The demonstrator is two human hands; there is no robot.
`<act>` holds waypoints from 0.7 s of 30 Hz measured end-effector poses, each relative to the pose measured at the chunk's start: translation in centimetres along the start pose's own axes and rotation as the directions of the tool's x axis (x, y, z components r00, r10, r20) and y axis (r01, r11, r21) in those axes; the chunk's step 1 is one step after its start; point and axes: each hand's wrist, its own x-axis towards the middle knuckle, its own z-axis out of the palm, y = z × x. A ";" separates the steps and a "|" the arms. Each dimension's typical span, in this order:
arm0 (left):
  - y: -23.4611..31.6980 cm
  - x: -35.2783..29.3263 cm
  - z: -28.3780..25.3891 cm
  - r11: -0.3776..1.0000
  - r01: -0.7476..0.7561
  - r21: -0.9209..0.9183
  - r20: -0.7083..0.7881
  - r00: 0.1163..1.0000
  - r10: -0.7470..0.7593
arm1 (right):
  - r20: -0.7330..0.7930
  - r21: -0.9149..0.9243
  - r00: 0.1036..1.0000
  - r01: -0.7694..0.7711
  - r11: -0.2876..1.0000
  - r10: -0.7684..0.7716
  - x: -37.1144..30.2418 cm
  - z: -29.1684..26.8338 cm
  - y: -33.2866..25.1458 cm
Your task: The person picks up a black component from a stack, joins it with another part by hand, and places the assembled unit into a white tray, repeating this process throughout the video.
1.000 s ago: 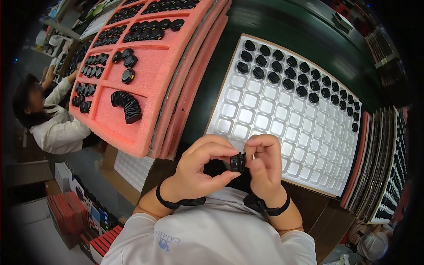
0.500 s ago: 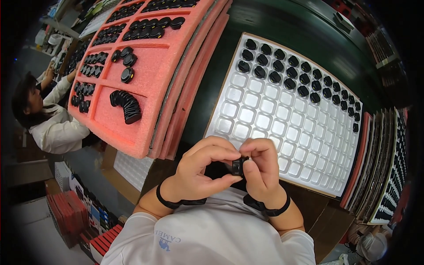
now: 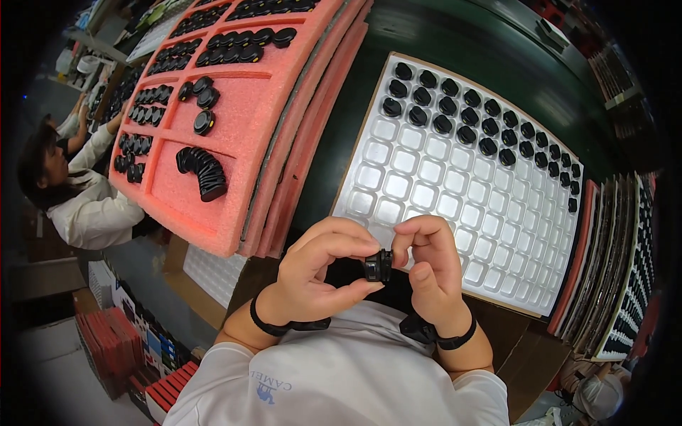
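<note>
My left hand (image 3: 320,266) pinches a small black round part (image 3: 377,265) between thumb and fingertips, in front of my chest. Just to its right is my right hand (image 3: 432,266), thumb and forefinger apart with nothing visible between them. Beyond my hands lies a white plastic tray (image 3: 376,175) of square pockets; several rows along its far side hold black parts (image 3: 442,124). Up to the left, a pink foam tray (image 3: 249,92) with compartments carries black discs (image 3: 204,121) and a curved row of stacked black rings (image 3: 204,172).
More foam trays (image 3: 312,142) are stacked under the pink one. Along the right stands a row of upright trays (image 3: 611,263). The dark green table (image 3: 497,42) extends behind. A co-worker in a white top (image 3: 92,206) sits at the far left.
My right hand has let go of the black part and moved a little to the right, its thumb and forefinger spreading. My left hand still holds the part, shifted slightly left.
</note>
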 end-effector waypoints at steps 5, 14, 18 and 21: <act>-0.4 -0.1 0.2 0.999 -0.036 -0.002 -0.027 0.999 0.036 | 0.055 -0.216 0.998 0.009 0.976 0.003 0.2 -0.5 -0.6; -1.5 0.2 0.7 0.974 0.154 -0.164 0.010 0.988 -0.155 | 0.118 -0.505 0.992 0.102 0.857 -0.049 1.5 -1.5 -3.0; -2.5 0.7 1.0 0.981 0.157 0.117 0.047 0.985 -0.163 | 0.059 -0.673 0.998 0.050 0.738 -0.013 2.4 -4.5 -4.2; -3.7 0.3 1.1 0.932 0.151 0.328 0.113 0.974 -0.198 | -0.124 -0.844 0.992 -0.095 0.528 -0.021 2.6 -9.4 -4.4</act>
